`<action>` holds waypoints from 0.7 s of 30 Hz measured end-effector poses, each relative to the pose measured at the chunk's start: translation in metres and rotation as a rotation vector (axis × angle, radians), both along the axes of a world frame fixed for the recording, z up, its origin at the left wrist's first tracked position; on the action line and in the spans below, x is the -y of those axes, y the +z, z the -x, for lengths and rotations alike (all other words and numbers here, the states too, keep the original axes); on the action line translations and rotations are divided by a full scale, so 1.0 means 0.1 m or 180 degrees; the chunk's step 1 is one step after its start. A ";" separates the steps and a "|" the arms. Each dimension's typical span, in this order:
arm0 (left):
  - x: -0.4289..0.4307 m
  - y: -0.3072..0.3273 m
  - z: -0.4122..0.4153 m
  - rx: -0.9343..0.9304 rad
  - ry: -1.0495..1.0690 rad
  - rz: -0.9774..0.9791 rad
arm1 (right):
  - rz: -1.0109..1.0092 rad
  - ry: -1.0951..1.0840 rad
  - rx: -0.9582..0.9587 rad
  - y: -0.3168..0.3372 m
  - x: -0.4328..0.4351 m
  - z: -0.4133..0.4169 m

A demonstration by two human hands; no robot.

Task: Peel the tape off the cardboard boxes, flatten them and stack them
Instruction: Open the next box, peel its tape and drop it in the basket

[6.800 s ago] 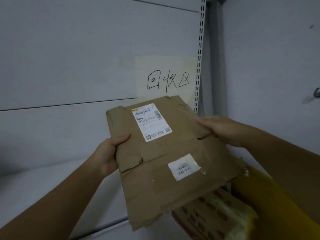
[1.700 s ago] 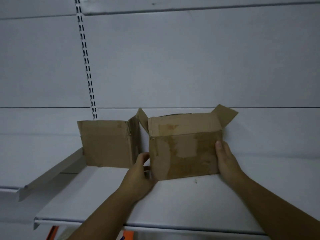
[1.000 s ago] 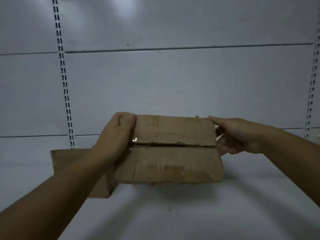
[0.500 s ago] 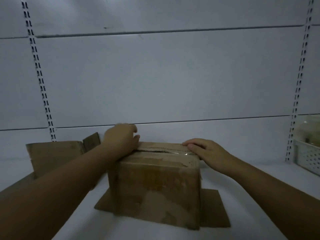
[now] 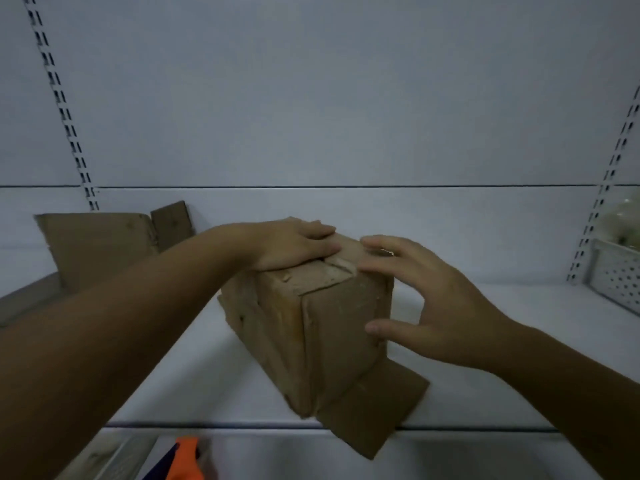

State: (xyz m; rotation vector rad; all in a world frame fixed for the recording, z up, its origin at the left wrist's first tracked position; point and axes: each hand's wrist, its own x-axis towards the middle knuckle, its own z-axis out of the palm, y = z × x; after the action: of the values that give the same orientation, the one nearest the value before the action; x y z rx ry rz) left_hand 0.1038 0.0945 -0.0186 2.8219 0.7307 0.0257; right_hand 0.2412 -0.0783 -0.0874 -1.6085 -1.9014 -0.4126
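Note:
A brown cardboard box [image 5: 325,327] stands on the white shelf [image 5: 194,386], turned corner-on to me, its bottom flaps splayed out over the shelf's front edge. Its top flaps are closed along a seam with worn tape. My left hand [image 5: 294,244] lies flat on the top's far left side, pressing it down. My right hand [image 5: 422,299] spreads over the box's right top corner, fingertips on the top by the seam, thumb against the right side. A second open cardboard box [image 5: 104,251] stands at the back left of the shelf.
A white perforated basket [image 5: 616,278] sits at the right edge of the shelf. Slotted shelf uprights [image 5: 65,112] run up the white back wall. Below the shelf's front edge an orange and dark object [image 5: 183,459] shows.
The box has turned from face-on to corner-on and come closer to the shelf's front edge. My right hand has slid from the top to the right corner, thumb on the side.

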 end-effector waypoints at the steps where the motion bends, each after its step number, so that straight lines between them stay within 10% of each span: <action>1: 0.00 -0.01 0.00 -0.0010 0.0021 -0.0004 | -0.0161 0.0120 0.0131 -0.06 -0.04 0.02; 21: 0.08 -0.03 0.01 0.0133 0.0066 0.0121 | -0.1863 0.0600 0.0947 -0.29 -0.30 -0.16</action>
State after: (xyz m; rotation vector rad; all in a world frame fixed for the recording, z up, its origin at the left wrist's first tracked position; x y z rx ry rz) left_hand 0.1025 0.0870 -0.0219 2.7690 0.7434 0.0733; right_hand 0.2573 -0.0484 -0.1168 -1.0154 -1.8777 -1.0600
